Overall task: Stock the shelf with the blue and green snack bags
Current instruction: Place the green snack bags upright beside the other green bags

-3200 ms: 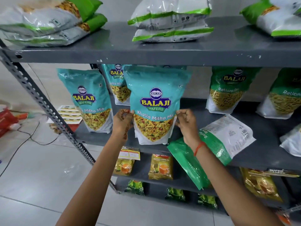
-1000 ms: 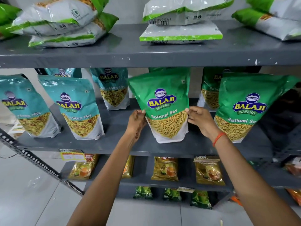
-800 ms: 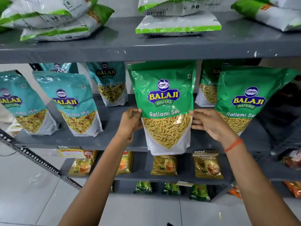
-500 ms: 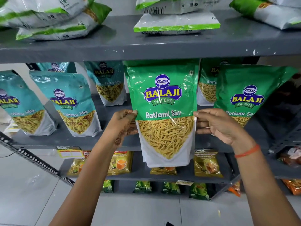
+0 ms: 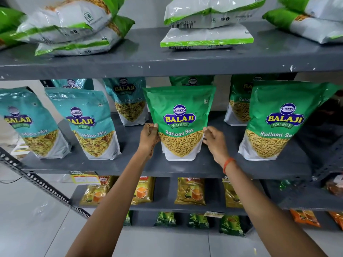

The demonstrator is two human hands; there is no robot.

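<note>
A green Ratlami Sev bag (image 5: 181,123) stands upright on the grey middle shelf (image 5: 167,166). My left hand (image 5: 149,138) grips its left edge and my right hand (image 5: 213,140) holds its right edge. To its right stands a second green bag (image 5: 278,123), with another green bag (image 5: 238,104) further back. Left of it stand two blue Mitha Mix bags (image 5: 91,125) (image 5: 31,123) in front, and a third blue bag (image 5: 130,101) behind.
The top shelf (image 5: 167,60) carries flat stacks of white-and-green bags (image 5: 206,25). Lower shelves hold small yellow packets (image 5: 190,191) and dark green packets (image 5: 230,224). A perforated grey shelf brace (image 5: 42,184) slants across the left. A grey tiled floor lies below.
The green bag, held out in front of the shelf half a second ago, has gone back and down, and its base now rests on the middle shelf. Both hands stay on its sides.
</note>
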